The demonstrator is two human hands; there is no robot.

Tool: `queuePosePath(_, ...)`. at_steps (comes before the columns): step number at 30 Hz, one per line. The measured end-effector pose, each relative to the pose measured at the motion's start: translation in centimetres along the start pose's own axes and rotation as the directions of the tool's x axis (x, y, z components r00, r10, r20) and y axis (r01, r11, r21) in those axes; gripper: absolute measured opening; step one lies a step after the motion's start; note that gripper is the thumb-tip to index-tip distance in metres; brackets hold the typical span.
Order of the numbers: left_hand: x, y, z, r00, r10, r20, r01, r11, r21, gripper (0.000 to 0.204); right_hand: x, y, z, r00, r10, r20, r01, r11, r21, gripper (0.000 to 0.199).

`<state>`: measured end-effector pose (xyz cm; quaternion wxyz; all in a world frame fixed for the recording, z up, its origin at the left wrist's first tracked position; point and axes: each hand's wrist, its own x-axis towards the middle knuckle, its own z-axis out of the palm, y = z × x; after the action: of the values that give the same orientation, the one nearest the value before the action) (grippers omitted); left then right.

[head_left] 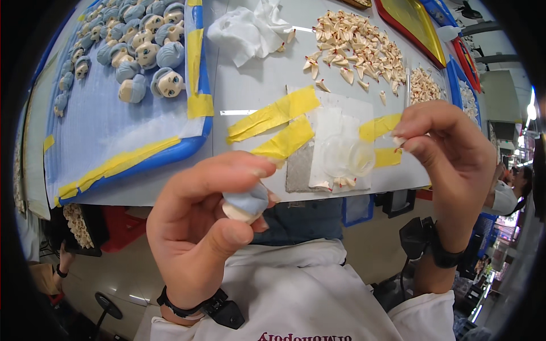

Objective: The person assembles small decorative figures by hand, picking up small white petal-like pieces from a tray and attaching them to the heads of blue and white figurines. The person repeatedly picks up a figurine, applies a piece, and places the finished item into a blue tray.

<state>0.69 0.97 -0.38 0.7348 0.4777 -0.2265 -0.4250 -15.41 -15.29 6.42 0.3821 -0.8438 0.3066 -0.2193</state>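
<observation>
My left hand (190,224) grips a small doll head (246,202) with light blue hair between thumb and fingers, above the table's near edge. Off to the right, my right hand (452,139) pinches a tiny pale piece (399,141) between thumb and forefinger. That piece resembles the cream, red-tipped pieces (358,48) heaped on the table. Between my hands a clear round dish (350,156) stands on a white pad, with a few red-tipped pieces at its near side. What the dish holds is hard to make out.
At left, a blue-rimmed tray (199,136) edged with yellow tape (196,62) bears many blue-haired doll heads (142,45). A crumpled white cloth (250,31) lies behind. Gold and red trays (418,28) line the far right. Another person (512,190) is visible at the right.
</observation>
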Motion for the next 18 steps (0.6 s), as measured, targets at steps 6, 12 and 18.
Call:
queuePosePath(6, -0.5, -0.2, -0.4, 0.996, 0.019, 0.084, -0.023, 0.998, 0.053, 0.046, 1.2, -1.5, 1.6, 0.958, -0.242, 0.154, 0.285, 0.864, -0.415, 0.016)
queuePosePath(12, 0.1, -0.6, -0.4, 0.976, 0.026, 0.214, -0.055, 0.990, 0.129, 0.040, 1.0, -2.1, 1.4, 0.957, -0.223, 0.185, 0.285, 0.840, -0.461, 0.017)
queuePosePath(18, 0.0, -0.2, 0.3, 0.954, 0.075, 0.289, -0.088, 0.996, 0.032, 0.036, 1.3, -2.6, 3.0, 0.971, -0.211, 0.116, 0.240, 0.871, -0.429, 0.016)
